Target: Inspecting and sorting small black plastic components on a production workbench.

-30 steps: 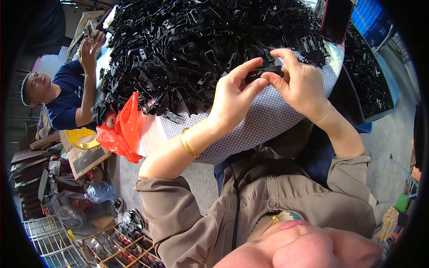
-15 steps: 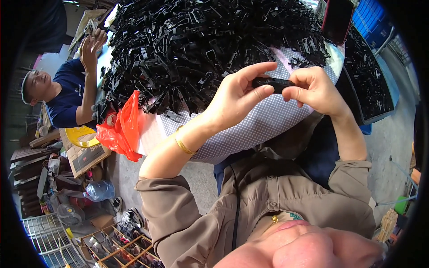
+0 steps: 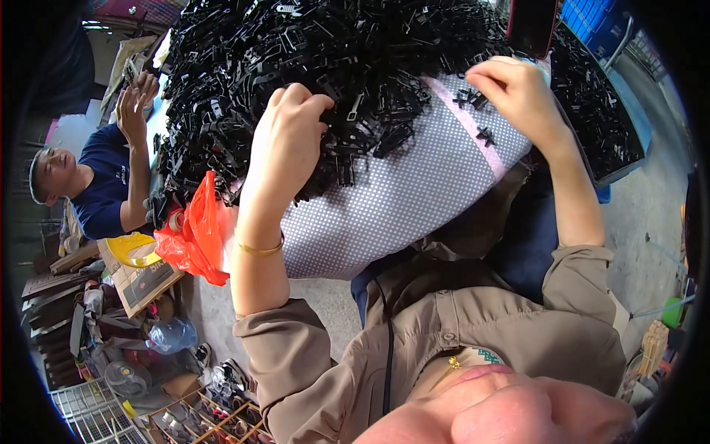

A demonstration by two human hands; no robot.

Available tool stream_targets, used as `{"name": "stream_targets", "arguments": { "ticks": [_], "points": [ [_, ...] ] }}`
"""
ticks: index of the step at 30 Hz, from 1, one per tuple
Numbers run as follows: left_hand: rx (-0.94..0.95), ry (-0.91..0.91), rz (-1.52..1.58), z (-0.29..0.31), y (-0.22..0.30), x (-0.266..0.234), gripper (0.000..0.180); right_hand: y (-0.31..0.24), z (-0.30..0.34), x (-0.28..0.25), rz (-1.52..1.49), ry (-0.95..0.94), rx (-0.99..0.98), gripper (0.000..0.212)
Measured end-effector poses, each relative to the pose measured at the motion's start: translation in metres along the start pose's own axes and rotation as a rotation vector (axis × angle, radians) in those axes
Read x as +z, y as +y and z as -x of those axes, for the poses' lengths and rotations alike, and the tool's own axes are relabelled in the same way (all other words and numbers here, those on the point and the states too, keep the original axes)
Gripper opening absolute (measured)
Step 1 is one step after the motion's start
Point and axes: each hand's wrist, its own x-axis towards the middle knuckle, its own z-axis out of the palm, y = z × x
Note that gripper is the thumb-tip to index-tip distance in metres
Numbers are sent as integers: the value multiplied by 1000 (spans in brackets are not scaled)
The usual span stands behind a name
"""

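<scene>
A large heap of small black plastic clip-like parts covers the far side of a table with a white-dotted grey cloth. At the near edge of the heap my left hand reaches in, its fingers curled down among the parts; whatever they grip is hidden. To the right, my right hand hovers by a few separate black parts, thumb and fingers drawn together. Anything between those fingertips cannot be made out. One more black part lies alone on a pink stripe of the cloth.
A red plastic bag hangs at the table's left corner. A phone stands upright at the far right, beside a bin of black parts. Across on the left sits another person with raised hands. A water bottle lies on the floor.
My hands have parted; the black part they held together is no longer seen between them. The left moved left onto the heap, the right moved farther away, over the few separate parts.
</scene>
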Motion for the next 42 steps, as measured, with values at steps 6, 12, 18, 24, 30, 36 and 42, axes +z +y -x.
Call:
{"name": "stream_targets", "arguments": {
  "ticks": [6, 12, 18, 24, 30, 36, 42],
  "points": [
    [-141, -152, 199, 4, 1, -11, 21, -6, -9, 56, 154, 40, -163, 15],
    [-56, -216, 50, 5, 9, 2, 32, -5, -18, 60, 54, -54, -123, 12],
    [-114, -254, -93, 6, 6, -1, 27, -6, -16, 52, 116, -151, -108, 17],
    [-184, 9, 342, 3, 3, 1, 28, -9, -12, 38, 126, -160, -124, 35],
    [-388, -158, 994, 2, 34, 24, 24, 0, -11, 38, 133, -135, -194, 35],
    [-613, -246, 1392, 2, 50, 18, 25, 6, -5, 47, 22, -19, -190, 26],
    [-706, -178, 1679, 5, 48, 31, 24, 0, -6, 38, -200, -48, -19, 13]
  ]
}}
